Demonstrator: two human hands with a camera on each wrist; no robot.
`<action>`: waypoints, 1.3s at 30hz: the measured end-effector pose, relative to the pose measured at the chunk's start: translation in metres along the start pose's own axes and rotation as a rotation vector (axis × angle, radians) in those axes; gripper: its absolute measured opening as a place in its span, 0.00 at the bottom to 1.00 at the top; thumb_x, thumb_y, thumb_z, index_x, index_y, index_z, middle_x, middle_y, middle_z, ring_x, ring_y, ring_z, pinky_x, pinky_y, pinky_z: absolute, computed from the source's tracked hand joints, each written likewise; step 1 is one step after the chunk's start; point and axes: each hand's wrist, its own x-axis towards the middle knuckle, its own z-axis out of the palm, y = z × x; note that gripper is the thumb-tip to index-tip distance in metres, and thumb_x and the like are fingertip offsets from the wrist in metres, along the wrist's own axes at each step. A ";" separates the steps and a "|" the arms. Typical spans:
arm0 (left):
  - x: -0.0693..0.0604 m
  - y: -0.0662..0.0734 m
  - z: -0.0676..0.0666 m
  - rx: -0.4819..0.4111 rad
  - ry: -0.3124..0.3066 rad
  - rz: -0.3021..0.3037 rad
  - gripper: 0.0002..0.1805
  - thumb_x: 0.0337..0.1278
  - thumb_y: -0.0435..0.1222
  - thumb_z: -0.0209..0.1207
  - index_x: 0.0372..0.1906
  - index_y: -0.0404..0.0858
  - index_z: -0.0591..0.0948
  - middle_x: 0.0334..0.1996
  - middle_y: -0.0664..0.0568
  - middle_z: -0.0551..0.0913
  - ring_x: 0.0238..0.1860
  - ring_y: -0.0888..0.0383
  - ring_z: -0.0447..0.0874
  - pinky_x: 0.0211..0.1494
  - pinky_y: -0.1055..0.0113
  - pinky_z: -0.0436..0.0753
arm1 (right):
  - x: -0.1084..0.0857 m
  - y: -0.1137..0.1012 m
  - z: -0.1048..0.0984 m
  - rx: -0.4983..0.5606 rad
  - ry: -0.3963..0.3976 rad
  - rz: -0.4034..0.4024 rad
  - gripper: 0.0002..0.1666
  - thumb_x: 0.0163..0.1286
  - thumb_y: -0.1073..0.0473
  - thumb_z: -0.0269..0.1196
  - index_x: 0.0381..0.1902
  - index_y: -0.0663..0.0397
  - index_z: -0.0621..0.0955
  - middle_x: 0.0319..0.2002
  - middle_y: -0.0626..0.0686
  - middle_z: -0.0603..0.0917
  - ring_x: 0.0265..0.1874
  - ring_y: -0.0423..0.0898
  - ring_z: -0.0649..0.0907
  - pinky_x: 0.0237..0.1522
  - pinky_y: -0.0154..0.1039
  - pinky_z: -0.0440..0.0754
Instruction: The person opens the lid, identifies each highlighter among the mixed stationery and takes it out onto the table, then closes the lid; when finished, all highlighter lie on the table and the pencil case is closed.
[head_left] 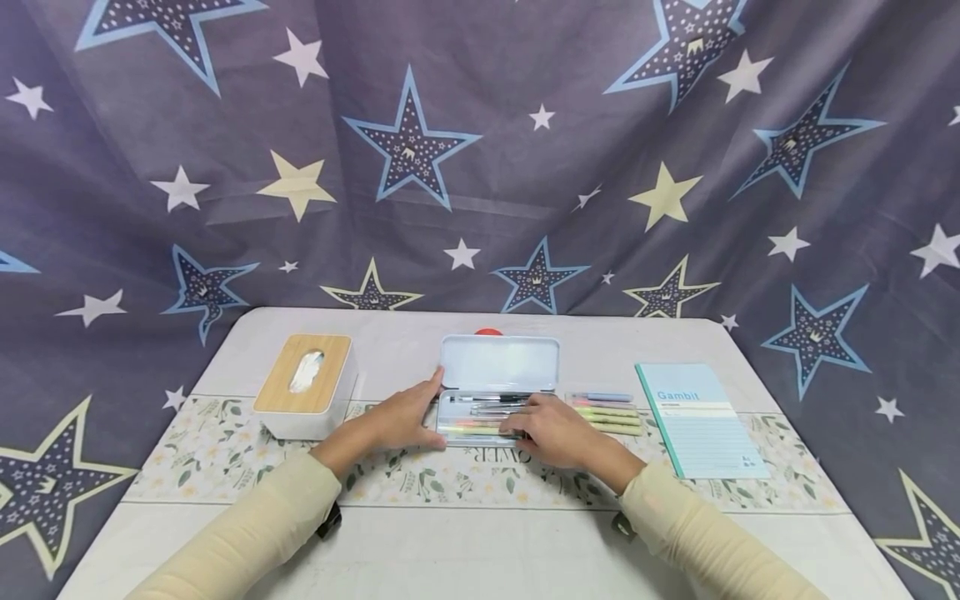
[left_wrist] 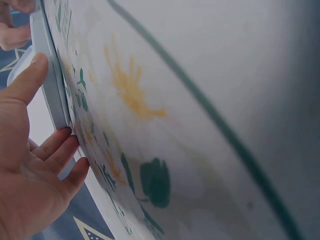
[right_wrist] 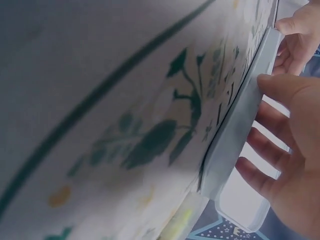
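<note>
A pale blue pencil case (head_left: 498, 364) lies with its lid raised, and several pens (head_left: 480, 427) fill its tray. At its left end my left hand (head_left: 401, 417) touches the case with spread fingers, the thumb (left_wrist: 35, 75) near the front wall. Over the right part of the tray, my right hand (head_left: 558, 433) reaches in from above. Its fingers (right_wrist: 270, 145) are spread and lightly bent behind the front wall, while the thumb (right_wrist: 272, 84) lies near that wall's upper edge. The fingertips' contact with the pens is partly hidden.
Right of the case lies a clear pack of pens (head_left: 611, 414), some green. Farther right is a light blue notebook (head_left: 701, 421). A tissue box (head_left: 300, 375) with a wooden top stands at left. Behind the lid a red object (head_left: 489, 332) peeks out.
</note>
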 end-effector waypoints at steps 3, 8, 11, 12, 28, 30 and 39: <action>0.000 0.000 0.001 -0.002 0.000 0.008 0.70 0.51 0.56 0.73 0.83 0.37 0.36 0.80 0.42 0.59 0.81 0.45 0.56 0.83 0.49 0.58 | 0.000 -0.001 0.001 -0.015 0.016 -0.006 0.17 0.63 0.59 0.72 0.51 0.43 0.88 0.44 0.41 0.91 0.36 0.41 0.84 0.44 0.40 0.79; 0.000 -0.001 0.000 -0.001 0.000 0.012 0.70 0.51 0.56 0.73 0.83 0.37 0.36 0.80 0.42 0.59 0.81 0.46 0.55 0.83 0.49 0.58 | 0.003 -0.002 0.001 -0.004 -0.019 0.021 0.20 0.63 0.62 0.71 0.53 0.43 0.86 0.40 0.44 0.91 0.37 0.45 0.82 0.45 0.42 0.80; 0.000 -0.001 0.001 0.001 -0.002 0.003 0.70 0.51 0.56 0.73 0.83 0.38 0.36 0.80 0.43 0.59 0.81 0.47 0.55 0.83 0.50 0.58 | 0.005 -0.004 -0.002 0.043 -0.075 0.065 0.20 0.65 0.62 0.70 0.55 0.43 0.85 0.42 0.45 0.90 0.41 0.46 0.82 0.48 0.44 0.80; 0.000 0.000 0.001 0.002 -0.003 -0.001 0.70 0.51 0.56 0.73 0.83 0.38 0.36 0.80 0.44 0.59 0.81 0.47 0.55 0.83 0.50 0.58 | 0.005 -0.004 -0.002 0.060 -0.089 0.077 0.20 0.65 0.62 0.70 0.55 0.43 0.85 0.42 0.46 0.90 0.42 0.46 0.81 0.48 0.45 0.79; 0.001 0.001 0.002 -0.002 0.003 0.006 0.69 0.52 0.56 0.73 0.83 0.37 0.37 0.81 0.41 0.57 0.81 0.45 0.55 0.83 0.50 0.58 | -0.001 -0.003 0.000 0.083 0.009 0.082 0.14 0.63 0.65 0.71 0.44 0.42 0.90 0.39 0.43 0.90 0.42 0.45 0.84 0.46 0.44 0.81; 0.001 0.001 0.002 -0.003 0.005 0.009 0.69 0.52 0.56 0.73 0.83 0.36 0.37 0.81 0.40 0.56 0.81 0.45 0.54 0.83 0.50 0.58 | -0.001 -0.005 -0.001 0.048 -0.007 0.103 0.14 0.64 0.63 0.70 0.45 0.39 0.90 0.41 0.43 0.89 0.45 0.46 0.83 0.47 0.46 0.80; 0.000 0.002 0.002 -0.013 0.004 0.005 0.69 0.52 0.55 0.73 0.83 0.36 0.37 0.81 0.40 0.54 0.82 0.45 0.53 0.83 0.49 0.58 | 0.000 -0.010 -0.006 -0.060 -0.065 0.140 0.13 0.66 0.56 0.70 0.47 0.33 0.89 0.44 0.44 0.89 0.50 0.49 0.82 0.49 0.49 0.79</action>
